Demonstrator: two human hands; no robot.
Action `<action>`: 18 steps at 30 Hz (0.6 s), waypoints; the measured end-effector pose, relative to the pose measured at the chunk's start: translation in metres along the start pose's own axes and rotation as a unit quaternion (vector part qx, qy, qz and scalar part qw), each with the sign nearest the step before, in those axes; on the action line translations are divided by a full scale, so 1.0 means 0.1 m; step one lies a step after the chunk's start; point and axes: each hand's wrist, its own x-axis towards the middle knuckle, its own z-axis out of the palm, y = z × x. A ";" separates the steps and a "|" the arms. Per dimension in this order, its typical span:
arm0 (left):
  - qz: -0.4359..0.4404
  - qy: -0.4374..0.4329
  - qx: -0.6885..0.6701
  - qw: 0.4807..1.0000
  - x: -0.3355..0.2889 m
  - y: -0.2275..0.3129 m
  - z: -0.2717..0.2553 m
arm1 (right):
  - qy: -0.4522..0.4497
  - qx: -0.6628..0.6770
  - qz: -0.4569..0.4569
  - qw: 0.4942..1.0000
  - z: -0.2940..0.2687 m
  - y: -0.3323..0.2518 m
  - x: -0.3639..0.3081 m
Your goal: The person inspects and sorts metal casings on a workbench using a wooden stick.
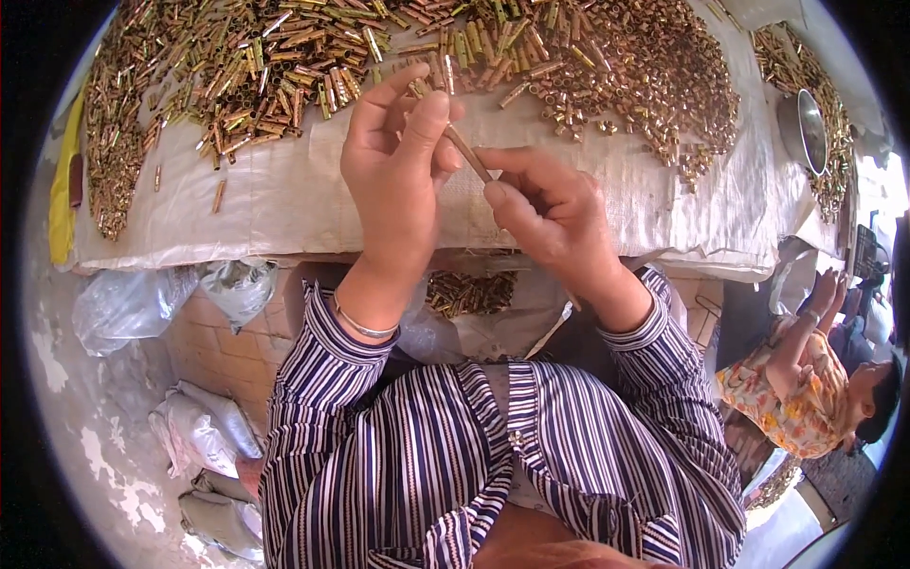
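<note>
Raised over the near part of the covered table, my left hand is closed, pinching a small brass tube between thumb and fingers. My right hand grips a thin brownish rod, which slants up and left to the fingers of my left hand. Whether the rod's tip enters the tube is hidden by those fingers. Just beyond my hands lies a large heap of brass tubes. To its right, a pile of shorter brass pieces spreads over the cover.
A white woven sheet covers the table. At the right stands a metal bowl; a person in a floral top sits beyond. More brass tubes lie below the table edge. Plastic bags hang at the left.
</note>
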 end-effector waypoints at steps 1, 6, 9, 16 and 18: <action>0.000 0.000 0.000 1.000 0.00 0.00 0.00 | -0.006 0.022 0.023 0.999 0.01 0.00 0.00; 0.016 0.010 0.029 0.999 -0.01 -0.01 0.00 | 0.037 -0.102 -0.115 0.987 0.07 0.05 0.01; 0.016 0.005 0.031 0.999 0.00 0.00 -0.01 | 0.028 -0.074 -0.077 0.994 0.07 0.03 0.02; 0.026 0.006 0.039 0.999 0.00 0.00 0.01 | -0.004 0.107 0.054 0.993 0.08 0.06 -0.01; 0.032 0.006 0.047 0.998 0.00 0.00 0.01 | -0.004 0.113 0.057 0.992 0.08 0.06 -0.01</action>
